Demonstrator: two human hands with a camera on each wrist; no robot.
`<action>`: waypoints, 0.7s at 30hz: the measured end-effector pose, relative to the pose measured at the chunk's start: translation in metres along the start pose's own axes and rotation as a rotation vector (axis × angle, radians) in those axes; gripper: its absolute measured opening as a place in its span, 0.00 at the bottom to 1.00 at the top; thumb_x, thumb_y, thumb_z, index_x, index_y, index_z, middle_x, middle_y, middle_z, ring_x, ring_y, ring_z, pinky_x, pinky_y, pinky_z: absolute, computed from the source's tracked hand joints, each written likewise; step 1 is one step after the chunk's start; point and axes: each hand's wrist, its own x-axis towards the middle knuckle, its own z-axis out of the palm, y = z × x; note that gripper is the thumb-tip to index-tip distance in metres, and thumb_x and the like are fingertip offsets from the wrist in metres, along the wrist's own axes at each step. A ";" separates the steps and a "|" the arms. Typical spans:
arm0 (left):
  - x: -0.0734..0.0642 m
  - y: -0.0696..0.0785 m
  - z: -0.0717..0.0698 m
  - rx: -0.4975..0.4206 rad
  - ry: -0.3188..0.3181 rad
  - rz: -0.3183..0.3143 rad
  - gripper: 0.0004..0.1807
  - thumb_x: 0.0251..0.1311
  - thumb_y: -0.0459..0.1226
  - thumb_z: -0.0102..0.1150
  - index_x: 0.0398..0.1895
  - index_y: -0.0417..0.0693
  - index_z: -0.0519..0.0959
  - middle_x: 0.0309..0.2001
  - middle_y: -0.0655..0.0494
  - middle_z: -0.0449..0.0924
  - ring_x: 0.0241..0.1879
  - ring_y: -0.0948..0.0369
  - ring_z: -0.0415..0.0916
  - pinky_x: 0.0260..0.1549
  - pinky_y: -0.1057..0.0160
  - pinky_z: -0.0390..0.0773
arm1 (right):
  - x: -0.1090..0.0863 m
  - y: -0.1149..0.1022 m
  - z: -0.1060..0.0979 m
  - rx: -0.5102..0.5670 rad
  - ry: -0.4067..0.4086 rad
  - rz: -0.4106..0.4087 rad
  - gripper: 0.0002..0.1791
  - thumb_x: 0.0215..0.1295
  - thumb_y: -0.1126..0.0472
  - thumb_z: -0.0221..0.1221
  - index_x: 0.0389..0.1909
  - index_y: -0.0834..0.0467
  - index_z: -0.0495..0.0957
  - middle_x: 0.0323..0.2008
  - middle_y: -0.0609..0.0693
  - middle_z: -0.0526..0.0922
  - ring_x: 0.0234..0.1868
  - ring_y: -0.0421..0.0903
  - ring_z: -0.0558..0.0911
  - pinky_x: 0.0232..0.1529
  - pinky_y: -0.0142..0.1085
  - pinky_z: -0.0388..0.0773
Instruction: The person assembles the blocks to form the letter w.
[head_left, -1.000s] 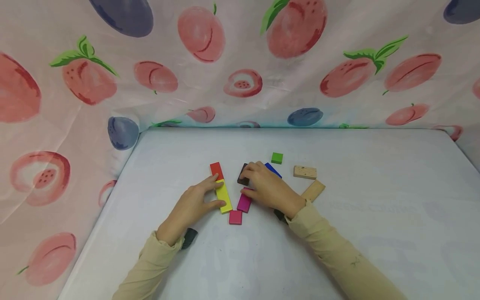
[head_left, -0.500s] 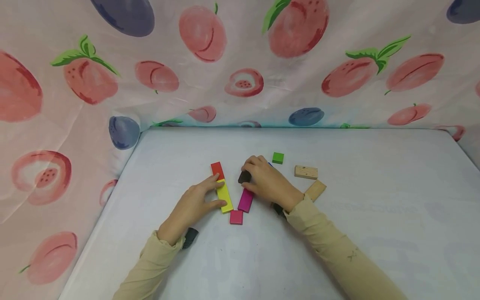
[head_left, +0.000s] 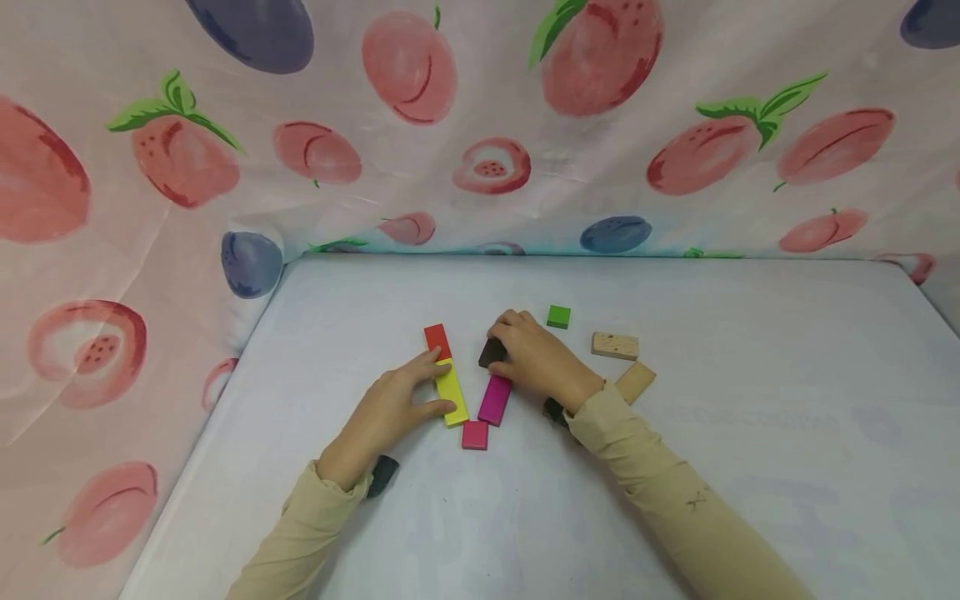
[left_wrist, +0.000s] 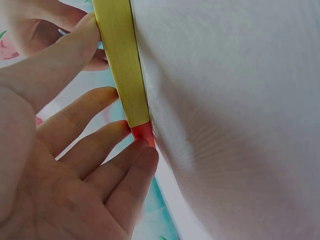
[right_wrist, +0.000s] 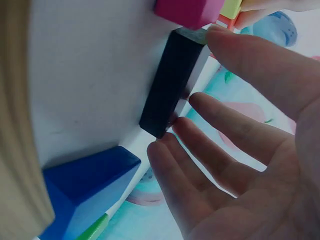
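Observation:
My left hand [head_left: 382, 417] rests along the left side of the yellow block [head_left: 452, 396]. Thumb and fingers touch that side, and the outer fingertips reach the red block [head_left: 438, 342] end to end with it at the far side. Across from them, my right hand [head_left: 540, 354] holds a dark brown block [head_left: 492, 352], thumb at its near end and fingers toward its far end. That block lines up with the magenta block [head_left: 495, 400]. A pinkish-red square block [head_left: 475, 435] lies at the near end, between the yellow and magenta rows.
A blue block [right_wrist: 90, 185] shows in the right wrist view, hidden behind the right hand in the head view. Beyond lies a green square block [head_left: 558, 317]. To the right are a speckled wooden block [head_left: 615, 345] and a plain tan one [head_left: 636, 382], partly behind the sleeve.
The right hand has moved slightly away from the body, its thumb passing from the magenta block to the dark block's near end. It now covers the blue block. The left hand stays put.

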 end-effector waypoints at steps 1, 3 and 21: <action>0.000 0.000 0.000 0.000 0.000 -0.003 0.34 0.52 0.45 0.75 0.64 0.50 0.77 0.74 0.56 0.63 0.74 0.52 0.60 0.67 0.47 0.67 | 0.000 0.000 0.000 0.004 -0.005 0.004 0.22 0.63 0.58 0.67 0.55 0.64 0.79 0.55 0.58 0.76 0.54 0.53 0.74 0.55 0.42 0.79; 0.000 0.000 0.000 0.000 0.000 -0.007 0.34 0.52 0.45 0.75 0.64 0.51 0.77 0.74 0.57 0.63 0.74 0.52 0.60 0.67 0.47 0.68 | 0.001 0.001 0.000 0.012 -0.010 0.009 0.22 0.63 0.59 0.67 0.55 0.64 0.79 0.55 0.58 0.76 0.53 0.53 0.74 0.54 0.43 0.78; 0.000 0.000 0.000 -0.001 0.001 0.004 0.34 0.53 0.45 0.74 0.64 0.50 0.77 0.74 0.57 0.63 0.74 0.52 0.60 0.68 0.47 0.67 | -0.002 0.008 -0.006 0.036 -0.064 0.035 0.23 0.63 0.61 0.68 0.56 0.65 0.78 0.58 0.59 0.76 0.57 0.53 0.75 0.57 0.42 0.79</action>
